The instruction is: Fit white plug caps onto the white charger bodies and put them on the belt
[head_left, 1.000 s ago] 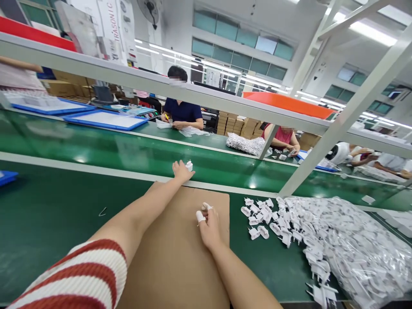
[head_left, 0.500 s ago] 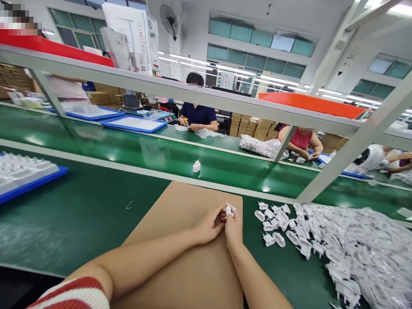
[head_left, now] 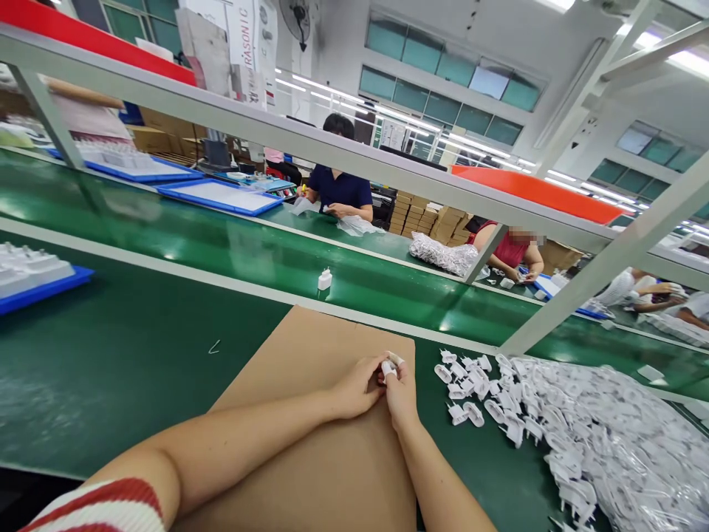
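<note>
Over a brown cardboard sheet (head_left: 326,336), my left hand (head_left: 355,388) and my right hand (head_left: 401,399) meet with their fingers curled together. White coverings wrap the right thumb and a right finger. Whatever the fingertips pinch, if anything, is hidden between them. To the right of the sheet, loose white plug pieces (head_left: 465,380) with metal pins lie scattered on the green table. They run into a large heap under clear plastic (head_left: 620,428). A white plug adapter (head_left: 324,279) stands upright, pins up, on the green conveyor belt (head_left: 249,258) beyond the sheet.
A blue tray (head_left: 49,288) of white parts sits at the left. A small bent strip (head_left: 214,346) lies on the table. A white metal frame (head_left: 559,295) crosses above the belt and slants down at the right. Across the belt, co-workers (head_left: 340,188) sit near blue trays (head_left: 221,196).
The camera view has tilted and shifted slightly. My hands stay together over the cardboard, with the right fingers slightly shifted. The co-worker opposite has moved their hands and the clear bag.
</note>
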Tool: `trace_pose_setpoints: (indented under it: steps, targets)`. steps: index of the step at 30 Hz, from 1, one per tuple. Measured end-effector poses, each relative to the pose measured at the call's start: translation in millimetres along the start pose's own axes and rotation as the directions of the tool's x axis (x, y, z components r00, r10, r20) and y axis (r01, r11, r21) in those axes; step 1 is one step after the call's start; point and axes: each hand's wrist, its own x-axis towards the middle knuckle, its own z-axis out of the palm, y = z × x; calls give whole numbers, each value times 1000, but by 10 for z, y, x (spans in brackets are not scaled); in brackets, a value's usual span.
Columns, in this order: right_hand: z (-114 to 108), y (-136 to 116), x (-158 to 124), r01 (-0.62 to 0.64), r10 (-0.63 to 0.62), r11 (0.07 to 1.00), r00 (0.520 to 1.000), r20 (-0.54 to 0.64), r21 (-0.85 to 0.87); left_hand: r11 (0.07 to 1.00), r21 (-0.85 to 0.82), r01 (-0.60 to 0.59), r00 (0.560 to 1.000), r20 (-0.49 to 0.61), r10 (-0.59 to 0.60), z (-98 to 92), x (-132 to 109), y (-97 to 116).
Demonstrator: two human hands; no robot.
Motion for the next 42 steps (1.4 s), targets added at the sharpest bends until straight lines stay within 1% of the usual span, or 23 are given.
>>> trace_pose_setpoints:
  steps: [3,7,15,21,30,37,42]
  targets:
    - [3,8,3,13,-13,1000,1000,13,1,1000,2,0,1000,0,0,0,-3,-11]
    - [0,16,3,0,0,1000,1000,14,22,1000,4,-2,1000,0,2,-1,-8,-26]
    - [-23,-14,-11,7,-6,1000,999,32,-19,1000,-10,-3,1000,-21,3,11,7,-36]
    - [-24,-27,1,-7,8,1000,999,39,-27,1000,8,-4,1000,-1,4,10,-2,-55]
    - [-10,-32,20,-10,11,1000,999,35,-25,1000,9,-10,1000,-18,11,13,-3,-57]
    - [-22,-21,25,-24,25,1000,999,42,-16,1000,30,-2,1000,12,1,1,1,-51]
    - [-20,-37,20,-39,40,999,998,54,-9,1000,23,1,1000,5,-1,-7,-6,-34]
